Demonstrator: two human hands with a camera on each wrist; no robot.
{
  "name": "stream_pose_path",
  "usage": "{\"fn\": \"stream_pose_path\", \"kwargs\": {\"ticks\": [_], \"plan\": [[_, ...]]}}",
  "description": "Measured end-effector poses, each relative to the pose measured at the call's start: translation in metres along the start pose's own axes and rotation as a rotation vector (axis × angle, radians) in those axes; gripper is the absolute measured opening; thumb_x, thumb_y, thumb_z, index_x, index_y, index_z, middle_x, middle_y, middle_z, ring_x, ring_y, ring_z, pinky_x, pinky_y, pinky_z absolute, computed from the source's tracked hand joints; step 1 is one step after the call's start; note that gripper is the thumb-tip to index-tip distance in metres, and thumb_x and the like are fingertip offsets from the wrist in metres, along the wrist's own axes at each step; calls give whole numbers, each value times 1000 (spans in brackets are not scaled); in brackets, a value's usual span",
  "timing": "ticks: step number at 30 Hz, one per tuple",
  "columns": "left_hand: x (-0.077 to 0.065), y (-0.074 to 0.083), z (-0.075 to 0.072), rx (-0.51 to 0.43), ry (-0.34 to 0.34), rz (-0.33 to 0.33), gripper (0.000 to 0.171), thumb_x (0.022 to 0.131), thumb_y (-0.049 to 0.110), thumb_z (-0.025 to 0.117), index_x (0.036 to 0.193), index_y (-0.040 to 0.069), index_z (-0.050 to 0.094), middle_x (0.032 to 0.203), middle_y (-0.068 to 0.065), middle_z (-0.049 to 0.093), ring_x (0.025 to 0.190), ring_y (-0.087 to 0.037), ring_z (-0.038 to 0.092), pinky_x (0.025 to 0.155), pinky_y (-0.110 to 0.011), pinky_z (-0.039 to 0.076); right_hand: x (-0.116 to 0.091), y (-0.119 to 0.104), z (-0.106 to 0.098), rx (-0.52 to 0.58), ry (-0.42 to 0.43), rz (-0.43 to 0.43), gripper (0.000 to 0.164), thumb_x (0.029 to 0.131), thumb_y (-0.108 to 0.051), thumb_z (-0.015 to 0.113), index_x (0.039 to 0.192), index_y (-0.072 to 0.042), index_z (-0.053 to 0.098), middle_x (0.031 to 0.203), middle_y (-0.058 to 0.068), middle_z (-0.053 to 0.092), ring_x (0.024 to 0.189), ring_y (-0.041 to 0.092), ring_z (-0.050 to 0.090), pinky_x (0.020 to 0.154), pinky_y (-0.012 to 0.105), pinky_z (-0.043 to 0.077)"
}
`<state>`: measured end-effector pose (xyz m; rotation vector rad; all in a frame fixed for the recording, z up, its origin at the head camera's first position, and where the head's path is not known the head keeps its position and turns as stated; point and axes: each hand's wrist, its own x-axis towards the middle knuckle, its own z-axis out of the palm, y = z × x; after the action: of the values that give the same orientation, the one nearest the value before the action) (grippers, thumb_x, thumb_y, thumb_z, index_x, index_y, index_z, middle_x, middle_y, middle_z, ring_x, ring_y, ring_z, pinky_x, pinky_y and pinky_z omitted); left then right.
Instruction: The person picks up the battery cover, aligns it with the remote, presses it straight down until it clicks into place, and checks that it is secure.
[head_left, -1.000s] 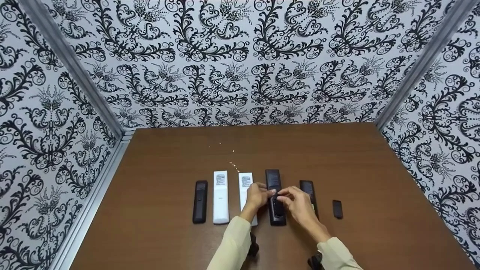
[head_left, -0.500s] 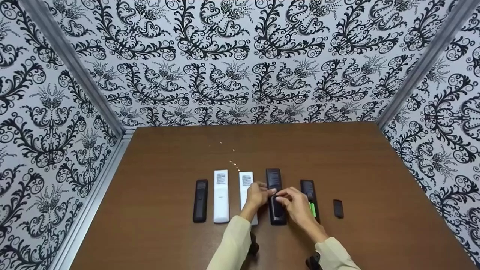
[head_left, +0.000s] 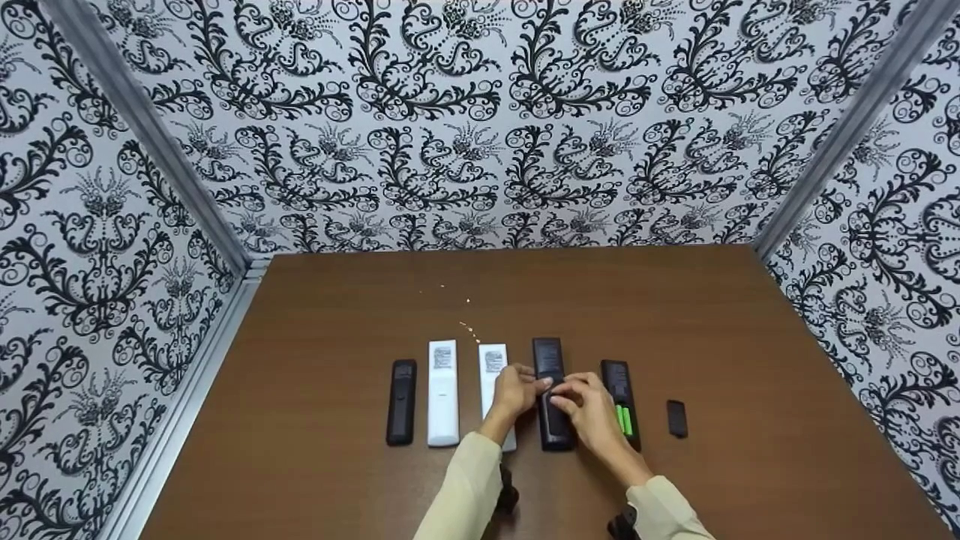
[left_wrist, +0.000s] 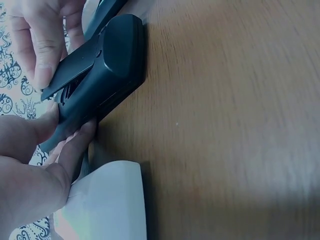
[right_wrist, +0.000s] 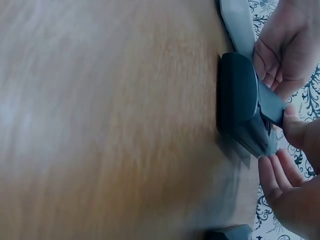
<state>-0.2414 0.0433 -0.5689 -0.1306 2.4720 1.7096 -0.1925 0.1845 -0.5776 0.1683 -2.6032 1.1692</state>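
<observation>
Left hand [head_left: 514, 391] gripping black remote [head_left: 550, 360], right hand [head_left: 594, 412] pinching its tilted cover [left_wrist: 75, 66], neighbouring remote [head_left: 616, 377] at right baring green batteries [head_left: 628, 421]

Below and right of the frame's centre, my right hand [head_left: 596, 418] has shifted slightly at the wrist, and two green batteries [head_left: 628, 421], mostly hidden a second ago, now show in the rightmost black remote [head_left: 616, 375].

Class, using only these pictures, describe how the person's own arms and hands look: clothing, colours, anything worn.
The left hand and right hand are ungloved. A plain, pale cream fabric left sleeve and a matching right sleeve stop short of them. A small black object shows beside the left cuff and another black object beside the right; their details are unclear.
</observation>
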Motion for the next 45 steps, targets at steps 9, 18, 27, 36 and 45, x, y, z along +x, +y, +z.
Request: {"fn": "stream_pose_path", "kwargs": {"ticks": [9, 18, 27, 36, 45], "plan": [[0, -1, -1, -22, -17, -2, 31, 85, 12, 79, 103, -9, 66, 96, -20, 75, 89, -25, 74, 77, -31, 59, -2, 1, 6, 126, -2, 134, 25, 85, -5, 77, 109, -1, 72, 121, 24, 63, 105, 38, 69, 86, 40, 59], [0, 0, -2, -46, -24, -24, 31, 85, 12, 80, 104, -9, 66, 96, -19, 75, 86, -22, 72, 75, -31, 59, 7, -5, 2, 245, -76, 368, 50, 87, -2, 74, 132, 9, 55, 127, 30, 64, 116, 41, 65, 92, 44, 57], [-1, -2, -3, -81, -36, -1, 30, 86, 9, 78, 103, -11, 64, 93, -21, 74, 74, -21, 71, 61, -28, 58, 12, -5, 0, 371, -89, 470, 48, 85, 0, 76, 128, 8, 57, 128, 32, 61, 118, 44, 63, 90, 37, 58], [1, -1, -2, -41, -19, 3, 31, 86, 11, 78, 104, -10, 65, 97, -21, 75, 86, -23, 73, 72, -29, 59, 8, -5, 3, 196, -52, 284, 5, 87, -5, 76, 91, -2, 74, 118, 24, 65, 106, 37, 69, 94, 47, 55], [0, 2, -1, -65, -38, -38, 31, 86, 10, 78, 106, -10, 65, 98, -21, 75, 82, -21, 72, 68, -29, 59, 10, -6, -3, 143, -88, 298, 5, 84, -6, 79, 88, -4, 76, 109, 18, 68, 100, 32, 72, 88, 43, 57]]}}
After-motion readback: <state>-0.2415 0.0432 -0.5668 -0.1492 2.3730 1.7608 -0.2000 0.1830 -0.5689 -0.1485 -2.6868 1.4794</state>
